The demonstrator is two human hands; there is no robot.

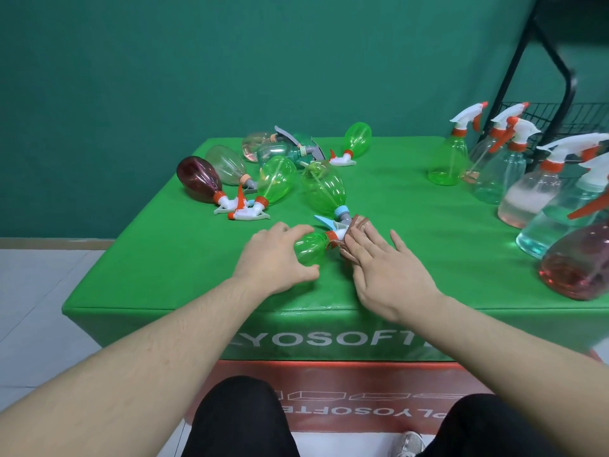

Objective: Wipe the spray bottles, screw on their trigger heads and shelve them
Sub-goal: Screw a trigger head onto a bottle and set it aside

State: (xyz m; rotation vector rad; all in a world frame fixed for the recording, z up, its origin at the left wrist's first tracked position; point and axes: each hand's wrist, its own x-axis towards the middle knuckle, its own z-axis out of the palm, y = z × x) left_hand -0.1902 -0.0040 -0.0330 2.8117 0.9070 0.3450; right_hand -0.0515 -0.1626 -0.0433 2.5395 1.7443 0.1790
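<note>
L hand [276, 255] grips a small green bottle [309, 247] lying on its side on the green tabletop [164, 258], fingers curled over its body, thumb under. Bottle neck w/ orange collar points toward the R hand [385, 268], which lies flat, fingers straight and spread, pressing a brown cloth [351, 239] against the bottle's head end. Just behind that bottle lies a bigger green bottle w/ blue collar [323, 189], its blue trigger touching the cloth area. Further back-left of the small green bottle: a heap of lying bottles, incl. a dark red one [197, 179], clear ones and more green ones, most w/ trigger heads on. Well to the right of it, standing upright w/ white-orange triggers: a green bottle [449, 159], several clear and pinkish ones, and a red one [580, 262] nearest. Black wire rack [566, 117] behind those.
</note>
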